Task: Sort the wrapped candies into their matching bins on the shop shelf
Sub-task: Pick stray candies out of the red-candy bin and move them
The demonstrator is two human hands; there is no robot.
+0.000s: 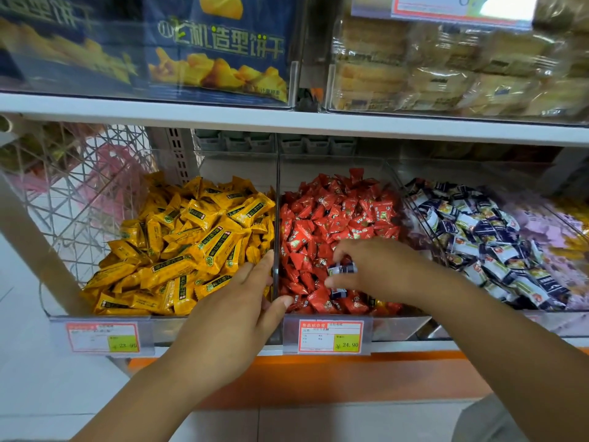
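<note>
Three clear bins stand side by side on the lower shelf: yellow wrapped candies on the left, red wrapped candies in the middle, navy-and-white wrapped candies on the right. My right hand is over the red bin and pinches a navy-and-white candy; a second navy-and-white candy lies among the red ones just below it. My left hand rests on the clear divider between the yellow and red bins, thumb on the red side, fingers on the yellow side.
Price tags hang on the shelf's front rail. The upper shelf carries blue biscuit boxes and wrapped pastries. A wire rack stands at the left. A bin of purple and yellow sweets sits at the far right.
</note>
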